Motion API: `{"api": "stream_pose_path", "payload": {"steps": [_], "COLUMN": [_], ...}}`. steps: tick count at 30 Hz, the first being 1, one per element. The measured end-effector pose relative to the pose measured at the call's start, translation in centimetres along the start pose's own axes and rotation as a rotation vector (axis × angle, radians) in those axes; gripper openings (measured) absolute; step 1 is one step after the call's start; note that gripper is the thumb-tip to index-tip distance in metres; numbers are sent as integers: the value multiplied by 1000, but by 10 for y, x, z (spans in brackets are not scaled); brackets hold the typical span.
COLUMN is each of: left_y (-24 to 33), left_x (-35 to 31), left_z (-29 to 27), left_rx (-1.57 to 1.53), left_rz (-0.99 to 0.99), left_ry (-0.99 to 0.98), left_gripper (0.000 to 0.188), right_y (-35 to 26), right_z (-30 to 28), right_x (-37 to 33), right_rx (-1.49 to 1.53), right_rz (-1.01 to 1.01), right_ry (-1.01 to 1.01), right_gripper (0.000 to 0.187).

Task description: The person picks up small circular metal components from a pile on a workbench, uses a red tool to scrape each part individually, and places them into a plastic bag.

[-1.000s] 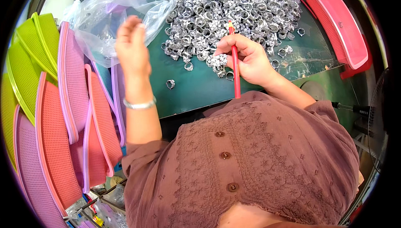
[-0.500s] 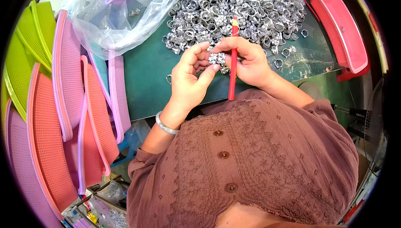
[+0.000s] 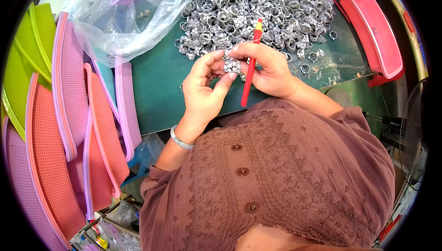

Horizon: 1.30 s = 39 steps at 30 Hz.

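Observation:
Between my two hands is a silvery ring (image 3: pixel 233 66) with a cluster of small flower-like ornaments. My left hand (image 3: pixel 206 81) pinches it from the left, thumb and fingers closed on its edge. A slim red pencil-like stick (image 3: pixel 248 81) with a yellow band near its top slants through my right hand (image 3: pixel 270 69), whose fingertips also touch the ring. What the inner fingers do behind the ring is hidden. Just beyond my hands lies a big heap of similar silvery rings (image 3: pixel 258 9) on the green tabletop (image 3: pixel 159 90).
A clear plastic bag (image 3: pixel 133 30) lies open at the far left. Stacked purple, orange and green perforated baskets (image 3: pixel 62 159) crowd the left side. One pink basket (image 3: pixel 375 34) stands at the right table edge. A fan (image 3: pixel 411 126) is at far right.
The red stick has tilted, its lower end swinging left. My hands have shifted slightly left in the picture, and the ring has turned a little between my fingers.

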<state>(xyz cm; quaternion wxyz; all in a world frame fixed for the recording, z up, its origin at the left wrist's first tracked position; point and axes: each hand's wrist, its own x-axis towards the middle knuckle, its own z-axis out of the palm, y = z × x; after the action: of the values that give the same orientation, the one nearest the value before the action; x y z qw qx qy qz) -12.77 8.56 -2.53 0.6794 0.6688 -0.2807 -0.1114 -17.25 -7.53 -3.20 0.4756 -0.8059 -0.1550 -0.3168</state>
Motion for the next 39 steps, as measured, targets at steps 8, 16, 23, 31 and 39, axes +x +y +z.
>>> {"api": "stream_pose_path", "payload": {"steps": [8,16,23,31,39], "left_y": [-1,2,5,9,10], "left_x": [1,1,-2,-8,-15], "left_z": [-1,-3,0,5,10], "left_rx": [-117,-37,-60,-208,-350], "left_rz": [-77,-46,-71,-121,-277], "left_ry": [-58,-44,-36,-38,-101], "left_gripper": [38,34,31,29,32], "right_y": [2,-6,-10,-17,-16], "right_z": [0,-2,-2,1,-7], "right_x": [1,10,9,2,-6], "right_rx": [552,620,629,255,129], "right_rz": [535,653,672,347,332], "right_ry": [-55,-58,-60,-54,-151], "right_gripper": [39,32,30,21,25]}}
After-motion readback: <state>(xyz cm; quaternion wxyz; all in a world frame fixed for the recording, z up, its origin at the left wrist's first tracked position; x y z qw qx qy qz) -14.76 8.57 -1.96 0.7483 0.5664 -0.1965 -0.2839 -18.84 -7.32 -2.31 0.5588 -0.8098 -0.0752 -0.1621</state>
